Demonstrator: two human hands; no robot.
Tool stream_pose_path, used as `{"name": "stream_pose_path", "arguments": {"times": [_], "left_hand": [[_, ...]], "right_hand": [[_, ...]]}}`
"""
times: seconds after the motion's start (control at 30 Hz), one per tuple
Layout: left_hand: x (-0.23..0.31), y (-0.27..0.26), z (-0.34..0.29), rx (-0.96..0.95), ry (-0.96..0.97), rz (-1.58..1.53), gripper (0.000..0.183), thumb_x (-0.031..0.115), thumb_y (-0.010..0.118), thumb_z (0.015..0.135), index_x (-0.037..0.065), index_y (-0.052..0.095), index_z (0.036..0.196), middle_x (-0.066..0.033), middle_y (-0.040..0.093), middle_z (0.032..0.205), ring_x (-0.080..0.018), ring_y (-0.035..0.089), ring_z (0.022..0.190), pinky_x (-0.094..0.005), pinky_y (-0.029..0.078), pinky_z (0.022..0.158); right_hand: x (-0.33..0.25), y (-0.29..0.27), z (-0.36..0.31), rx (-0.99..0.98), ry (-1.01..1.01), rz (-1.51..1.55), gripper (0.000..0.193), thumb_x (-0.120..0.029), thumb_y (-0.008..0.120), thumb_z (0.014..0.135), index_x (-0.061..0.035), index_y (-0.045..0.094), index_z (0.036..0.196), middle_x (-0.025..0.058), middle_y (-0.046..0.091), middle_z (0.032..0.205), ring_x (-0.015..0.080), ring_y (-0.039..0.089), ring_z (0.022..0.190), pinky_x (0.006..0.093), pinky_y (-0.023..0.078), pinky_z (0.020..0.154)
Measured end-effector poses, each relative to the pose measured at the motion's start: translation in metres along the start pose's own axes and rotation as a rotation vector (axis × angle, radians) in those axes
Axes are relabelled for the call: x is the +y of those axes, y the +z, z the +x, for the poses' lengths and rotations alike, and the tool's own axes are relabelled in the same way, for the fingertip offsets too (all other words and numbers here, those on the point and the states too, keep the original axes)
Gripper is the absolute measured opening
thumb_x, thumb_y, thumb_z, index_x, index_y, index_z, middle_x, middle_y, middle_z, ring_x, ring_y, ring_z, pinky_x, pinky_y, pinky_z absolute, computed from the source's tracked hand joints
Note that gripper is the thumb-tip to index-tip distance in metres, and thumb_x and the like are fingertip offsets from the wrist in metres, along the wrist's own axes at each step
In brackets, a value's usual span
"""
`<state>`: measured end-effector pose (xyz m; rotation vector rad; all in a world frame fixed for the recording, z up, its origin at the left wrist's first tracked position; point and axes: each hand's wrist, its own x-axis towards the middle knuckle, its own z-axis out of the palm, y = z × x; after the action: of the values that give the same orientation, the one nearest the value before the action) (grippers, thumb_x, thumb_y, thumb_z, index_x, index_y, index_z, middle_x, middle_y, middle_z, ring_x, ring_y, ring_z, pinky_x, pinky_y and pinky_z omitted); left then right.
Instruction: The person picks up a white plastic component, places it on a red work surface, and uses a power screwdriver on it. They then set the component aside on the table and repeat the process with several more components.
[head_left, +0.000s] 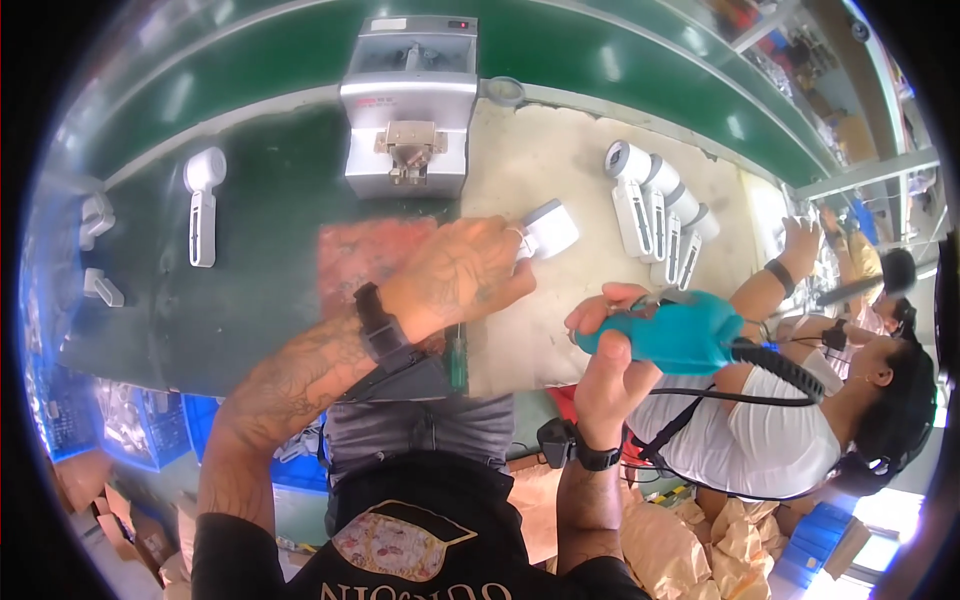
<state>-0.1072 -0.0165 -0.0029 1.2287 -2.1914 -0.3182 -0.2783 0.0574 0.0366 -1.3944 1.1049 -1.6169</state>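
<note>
the left hand (470,268) is closed around a small white plastic housing (549,230), holding it just above the table (560,180). the right hand (608,345) grips a teal electric screwdriver (670,335) beside it, its black cord trailing right. a row of white plastic parts (655,205) lies further right; a grey screw feeder machine (408,105) stands behind, by the green conveyor belt (560,45).
</note>
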Motion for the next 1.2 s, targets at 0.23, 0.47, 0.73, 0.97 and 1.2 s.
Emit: {"name": "stream_pose_path", "arguments": {"times": [0.23,0.47,0.73,0.97,1.2], "left_hand": [[0.008,-0.042,-0.021,0.011,0.080,-0.226,0.026,0.017,0.072,0.080,0.001,0.061,0.097,-0.0130,0.060,0.080,-0.0326,0.062,0.073,-0.0429,0.051,0.061],[-0.023,-0.066,-0.050,0.018,0.077,-0.128,0.031,0.020,0.076,0.080,0.001,0.067,0.102,-0.0134,0.069,0.096,-0.0327,0.067,0.088,-0.0410,0.054,0.080],[-0.043,-0.067,-0.057,0.148,0.135,-0.067,0.034,0.022,0.078,0.078,0.005,0.069,0.106,-0.0118,0.067,0.095,-0.0299,0.064,0.090,-0.0414,0.053,0.084],[-0.054,-0.062,-0.062,0.116,0.092,-0.210,0.035,0.021,0.081,0.075,0.007,0.070,0.105,-0.0102,0.067,0.094,-0.0281,0.063,0.087,-0.0399,0.054,0.077],[-0.058,-0.069,-0.064,0.088,0.111,-0.151,0.030,0.027,0.077,0.077,0.005,0.068,0.096,-0.0118,0.064,0.101,-0.0286,0.062,0.092,-0.0398,0.053,0.078]], "right_hand": [[0.012,0.022,0.007,-0.062,0.045,0.013,0.062,-0.048,0.068,0.091,0.0058,0.052,0.118,0.0085,0.057,0.085,0.0236,0.062,0.079,0.0343,0.048,0.072],[0.003,0.040,0.001,-0.120,0.086,0.064,0.066,-0.049,0.069,0.090,0.0079,0.051,0.119,0.0101,0.058,0.085,0.0263,0.063,0.080,0.0362,0.049,0.072],[-0.030,0.077,0.017,-0.128,-0.039,0.155,0.077,-0.062,0.059,0.091,0.0078,0.050,0.124,0.0083,0.057,0.079,0.0192,0.055,0.067,0.0323,0.047,0.061],[-0.016,0.104,0.031,-0.180,-0.042,0.342,0.083,-0.070,0.063,0.081,0.0022,0.053,0.120,0.0063,0.055,0.068,0.0186,0.055,0.059,0.0318,0.046,0.052],[-0.004,0.124,0.036,-0.181,-0.028,0.289,0.078,-0.071,0.056,0.085,0.0001,0.052,0.117,0.0043,0.051,0.067,0.0169,0.050,0.056,0.0317,0.042,0.054]]}}
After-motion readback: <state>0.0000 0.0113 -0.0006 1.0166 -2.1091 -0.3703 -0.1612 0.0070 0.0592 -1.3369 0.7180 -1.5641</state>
